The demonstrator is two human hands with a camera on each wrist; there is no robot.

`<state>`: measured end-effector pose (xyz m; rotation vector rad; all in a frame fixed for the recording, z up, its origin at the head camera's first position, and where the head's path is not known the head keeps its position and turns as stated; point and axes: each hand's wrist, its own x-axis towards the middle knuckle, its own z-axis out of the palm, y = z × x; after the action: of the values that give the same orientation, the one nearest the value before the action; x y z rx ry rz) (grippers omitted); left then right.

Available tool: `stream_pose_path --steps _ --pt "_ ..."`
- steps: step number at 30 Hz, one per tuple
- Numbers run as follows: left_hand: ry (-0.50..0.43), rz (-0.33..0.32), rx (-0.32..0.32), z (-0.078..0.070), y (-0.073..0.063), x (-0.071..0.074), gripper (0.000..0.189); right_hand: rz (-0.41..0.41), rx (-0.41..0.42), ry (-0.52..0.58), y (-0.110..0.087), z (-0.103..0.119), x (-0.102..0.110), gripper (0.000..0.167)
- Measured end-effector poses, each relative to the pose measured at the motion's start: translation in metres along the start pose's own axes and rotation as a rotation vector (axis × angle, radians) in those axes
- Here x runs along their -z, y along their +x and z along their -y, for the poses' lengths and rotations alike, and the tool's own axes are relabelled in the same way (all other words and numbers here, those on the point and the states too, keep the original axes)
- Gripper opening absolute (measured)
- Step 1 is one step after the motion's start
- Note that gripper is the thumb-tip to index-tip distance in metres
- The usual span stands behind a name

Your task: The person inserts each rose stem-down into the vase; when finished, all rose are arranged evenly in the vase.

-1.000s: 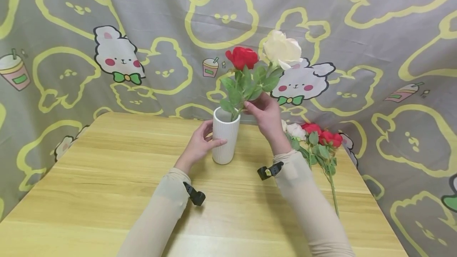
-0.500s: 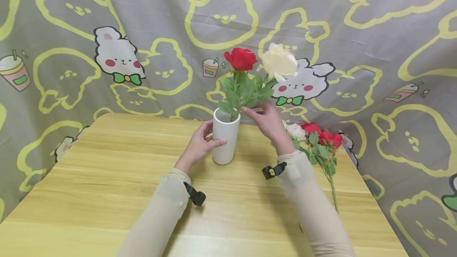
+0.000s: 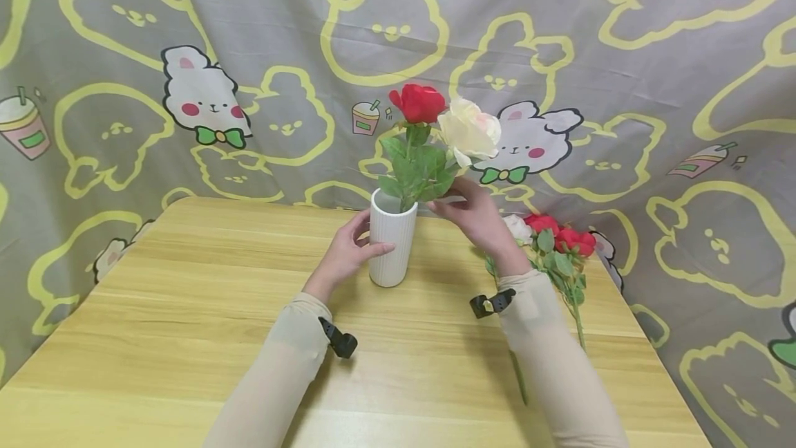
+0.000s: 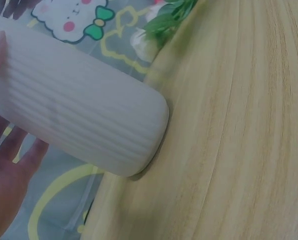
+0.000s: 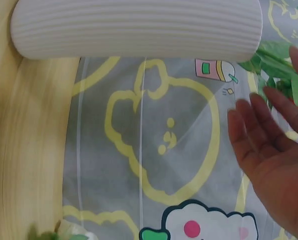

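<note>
A white ribbed vase [image 3: 392, 247] stands upright on the table, with a red rose [image 3: 418, 104] and a cream rose [image 3: 469, 131] in it. Their green leaves [image 3: 413, 168] spread just above the rim. My left hand [image 3: 345, 251] holds the vase from the left, thumb across its front and fingers round the far side. To the right of the rim, my right hand [image 3: 475, 216] is beside the leaves under the cream rose. In the right wrist view its loosely bent fingers [image 5: 261, 127] hold nothing; the lower stems are hidden inside the vase.
More roses lie at the table's right side: red ones [image 3: 575, 240] and a white one [image 3: 517, 228], partly behind my right forearm. One stem [image 3: 518, 375] shows below that sleeve. A patterned cloth [image 3: 280, 33] hangs behind the wooden table [image 3: 186, 310].
The cream rose has sunk lower and leaned left toward the red rose. My right hand has let go of its stem and drawn down and right. The left hand and vase stay put.
</note>
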<state>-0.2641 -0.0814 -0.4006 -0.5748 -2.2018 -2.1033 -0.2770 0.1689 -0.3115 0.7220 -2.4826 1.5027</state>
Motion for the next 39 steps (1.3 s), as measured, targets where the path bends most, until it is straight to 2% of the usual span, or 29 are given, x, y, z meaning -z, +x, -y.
stream_pose_path --steps 5,13,17,21,27,39 --pt "-0.002 0.014 0.024 -0.017 -0.006 -0.001 0.072 0.021 0.024 0.019 -0.005 -0.008 0.009 0.038" --pt "-0.023 0.012 0.053 -0.019 -0.006 -0.001 0.073 -0.032 -0.035 0.013 -0.02 -0.015 0.024 0.027" --pt "-0.035 0.011 0.05 -0.007 -0.001 0.0 0.075 -0.073 -0.071 -0.018 -0.028 -0.021 0.032 0.023" --pt "-0.045 0.006 0.045 0.009 0.005 0.001 0.077 -0.109 -0.136 -0.077 -0.037 -0.029 0.04 0.027" --pt "-0.045 0.002 0.024 0.014 0.005 0.001 0.075 -0.127 -0.21 -0.155 -0.048 -0.039 0.046 0.028" --pt "-0.032 -0.003 0.013 0.012 0.004 0.001 0.074 -0.093 -0.351 -0.208 -0.074 -0.067 0.054 0.028"
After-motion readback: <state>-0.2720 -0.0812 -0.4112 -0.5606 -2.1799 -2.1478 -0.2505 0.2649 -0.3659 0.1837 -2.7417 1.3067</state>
